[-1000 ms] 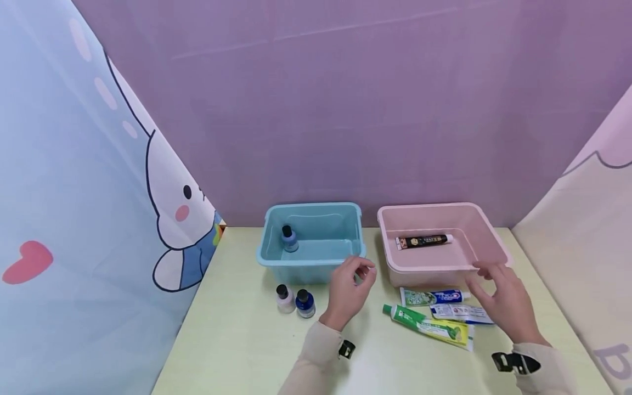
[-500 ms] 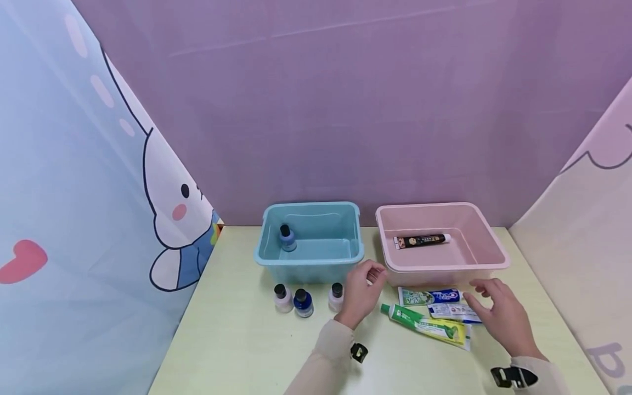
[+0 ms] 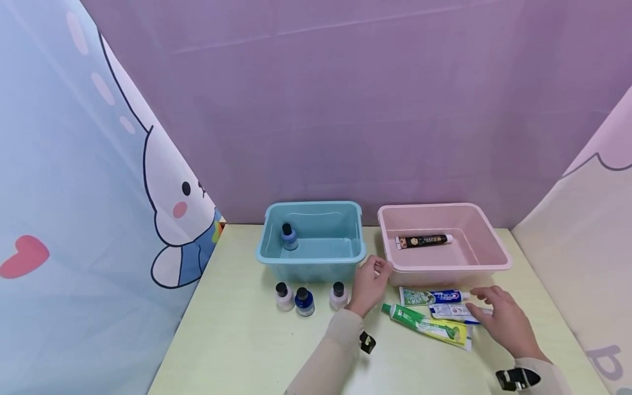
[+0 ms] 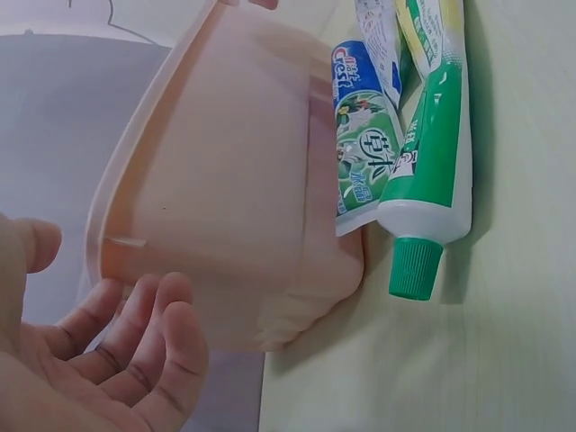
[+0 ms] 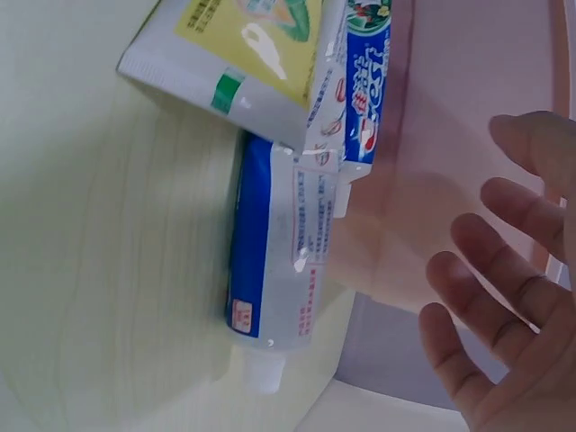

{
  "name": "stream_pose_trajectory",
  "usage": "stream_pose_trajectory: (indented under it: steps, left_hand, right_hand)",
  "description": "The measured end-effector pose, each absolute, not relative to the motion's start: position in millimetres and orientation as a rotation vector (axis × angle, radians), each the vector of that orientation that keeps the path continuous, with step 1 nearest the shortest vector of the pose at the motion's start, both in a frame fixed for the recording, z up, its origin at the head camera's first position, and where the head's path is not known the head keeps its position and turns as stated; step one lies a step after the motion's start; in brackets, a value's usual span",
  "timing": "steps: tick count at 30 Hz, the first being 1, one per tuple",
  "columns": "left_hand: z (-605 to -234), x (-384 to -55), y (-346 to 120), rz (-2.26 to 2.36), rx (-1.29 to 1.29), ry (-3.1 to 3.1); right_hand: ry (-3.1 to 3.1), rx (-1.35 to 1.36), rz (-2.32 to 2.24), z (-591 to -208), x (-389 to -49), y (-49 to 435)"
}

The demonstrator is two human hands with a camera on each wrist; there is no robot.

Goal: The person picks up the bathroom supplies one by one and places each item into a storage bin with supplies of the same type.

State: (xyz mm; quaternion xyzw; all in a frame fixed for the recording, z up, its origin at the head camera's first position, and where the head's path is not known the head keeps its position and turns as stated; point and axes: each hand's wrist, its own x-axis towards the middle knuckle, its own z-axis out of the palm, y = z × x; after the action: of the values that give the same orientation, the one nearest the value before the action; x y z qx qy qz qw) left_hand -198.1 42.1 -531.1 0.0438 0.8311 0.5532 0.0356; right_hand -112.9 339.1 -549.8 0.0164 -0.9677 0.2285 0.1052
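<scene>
In the head view my left hand (image 3: 369,286) is at the near left corner of the pink bin (image 3: 434,270). The left wrist view shows its fingers (image 4: 171,360) loosely bent beside the bin's wall, thumb apart, holding nothing; whether they touch it I cannot tell. My right hand (image 3: 507,322) hovers by the toothpaste tubes, its fingers (image 5: 486,306) spread and bare. In front of the pink bin lie a green-and-blue toothpaste tube (image 3: 432,297), a white-and-blue one (image 3: 454,312) and a green-and-yellow one (image 3: 429,326). A black tube (image 3: 423,241) lies inside the bin.
Left of the pink bin stands a blue bin (image 3: 308,269) with a lavender-blue bottle (image 3: 289,239) inside. Before it stand a pale bottle (image 3: 284,299), a dark blue bottle (image 3: 304,304) and another pale bottle (image 3: 338,298). A purple cloth (image 3: 345,109) hangs behind.
My left hand has moved right, from the blue bin's front to the pink bin's corner, uncovering a pale bottle. My right hand has drawn back slightly from the pink bin's rim toward the tubes.
</scene>
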Motion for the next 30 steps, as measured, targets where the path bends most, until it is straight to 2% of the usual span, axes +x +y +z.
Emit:
stream_pose_trajectory:
  steps: [15, 30]
  left_hand:
    - [-537.0, -215.0, 59.2, 1.694, 0.080, 2.558]
    - [-539.6, -225.1, 62.9, 1.840, -0.110, 2.384]
  right_hand:
    - [-3.054, 0.129, 0.583, -568.8, -117.7, 363.6]
    - [-3.151, 0.210, 0.472, -579.1, -129.6, 368.0]
